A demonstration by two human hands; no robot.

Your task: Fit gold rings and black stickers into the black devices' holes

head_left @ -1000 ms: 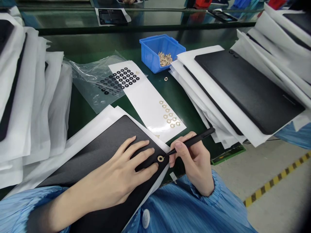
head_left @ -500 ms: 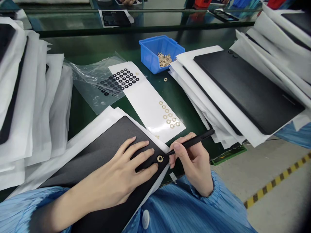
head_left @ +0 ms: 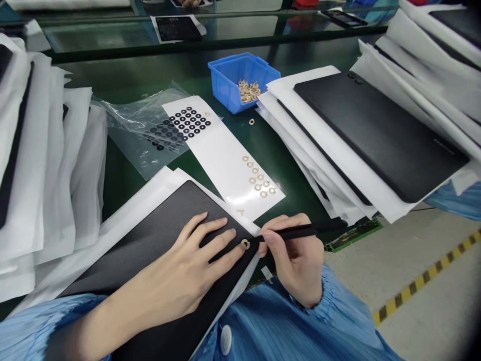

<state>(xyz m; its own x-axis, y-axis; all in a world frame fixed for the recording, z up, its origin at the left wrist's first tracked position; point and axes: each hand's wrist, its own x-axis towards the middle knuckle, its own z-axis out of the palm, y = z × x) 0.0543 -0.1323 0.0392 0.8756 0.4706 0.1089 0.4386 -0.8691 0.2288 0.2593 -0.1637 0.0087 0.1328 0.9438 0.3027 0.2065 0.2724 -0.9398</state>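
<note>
Black panel (head_left: 150, 245) rests on white sheets (head_left: 150, 198) at the edge of the green surface (head_left: 281, 168), with the left hand (head_left: 191, 265) spread flat on it, fingers slightly apart. The right hand (head_left: 296, 255) is pinched around a slim black tool (head_left: 296, 231) (its tip just beside a gold-coloured ring (head_left: 247, 244) near the panel's corner).

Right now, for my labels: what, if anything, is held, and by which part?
The right hand holds a black pen-like tool near its pointed end. The left hand holds nothing, resting on the black panel.

A striped blue smock (head_left: 289, 331) has gathered cuffs (head_left: 325, 291) and a white button (head_left: 226, 340).
</note>
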